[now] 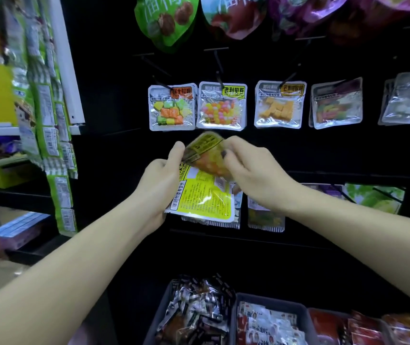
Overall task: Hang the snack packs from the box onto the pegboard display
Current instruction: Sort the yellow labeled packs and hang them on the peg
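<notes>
My left hand point(160, 178) grips a small stack of snack packs point(205, 199) with a yellow label on the back, held in front of the black pegboard point(114, 95). My right hand point(251, 168) pinches the top pack point(205, 153), blurred and tilted, lifting it off the stack. Just above hang a row of clear packs on pegs: mixed cube candy point(171, 108), pink and yellow beans point(221, 107), orange cubes point(279, 105) and gummy strips point(337, 104). No box is in sight.
Large green point(166, 21) and red point(231, 13) pouches hang on the top row. Green packs point(49, 120) dangle on the left by a white shelf post point(67, 61). Grey bins point(268, 302) of small wrapped snacks stand below. More packs point(373, 197) hang low right.
</notes>
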A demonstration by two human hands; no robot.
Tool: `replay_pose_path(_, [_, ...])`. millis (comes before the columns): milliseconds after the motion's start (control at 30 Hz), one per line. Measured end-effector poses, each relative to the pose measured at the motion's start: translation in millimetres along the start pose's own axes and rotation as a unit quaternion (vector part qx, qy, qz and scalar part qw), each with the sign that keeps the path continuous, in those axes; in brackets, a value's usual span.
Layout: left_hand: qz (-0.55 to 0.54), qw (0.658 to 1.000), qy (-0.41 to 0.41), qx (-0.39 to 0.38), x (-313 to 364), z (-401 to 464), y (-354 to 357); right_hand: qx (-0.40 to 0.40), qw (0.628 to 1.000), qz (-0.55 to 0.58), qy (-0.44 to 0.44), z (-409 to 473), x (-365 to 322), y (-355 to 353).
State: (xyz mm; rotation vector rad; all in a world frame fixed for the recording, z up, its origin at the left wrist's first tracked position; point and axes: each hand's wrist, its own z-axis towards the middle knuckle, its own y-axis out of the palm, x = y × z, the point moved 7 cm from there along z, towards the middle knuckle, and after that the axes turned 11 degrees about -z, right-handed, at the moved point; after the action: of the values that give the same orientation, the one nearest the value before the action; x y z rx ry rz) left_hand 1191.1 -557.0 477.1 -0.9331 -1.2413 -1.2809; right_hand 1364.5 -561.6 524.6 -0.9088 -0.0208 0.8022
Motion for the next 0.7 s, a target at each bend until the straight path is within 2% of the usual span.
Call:
replay_pose_path(100, [0.004, 1.0, 0.012, -0.015, 1, -4, -5, 0.045, 0.973, 0.154, 0.166, 9, 23, -7])
replay_pose_path(167, [-0.002, 1.0, 0.024, 0.0, 1, -4, -12, 0.067, 0.927, 0.267, 0.254, 14, 37, -8])
replay_pose_path(233, [-0.01, 0.999, 0.028, 0.014, 1, -6, -19, 0.066, 0.877, 0.366, 0.303, 16, 39, -6])
replay_pose_path(300, [-0.023, 0.999, 0.02, 0.026, 2, -4, -26, 0.053, 0.854, 0.415, 0.307, 20, 35, -4])
replay_pose_path(467, [-0.062, 0.998, 0.012, 0.016, 8, 1, -30, 0.077, 0.878, 0.397, 0.258, 46, 28, -6])
replay_pose_path(700, [-0.08, 0.996, 0.001, 0.037, 10, 6, -44, 0.129, 0.868, 0.402, 0.261, 73, 17, -20])
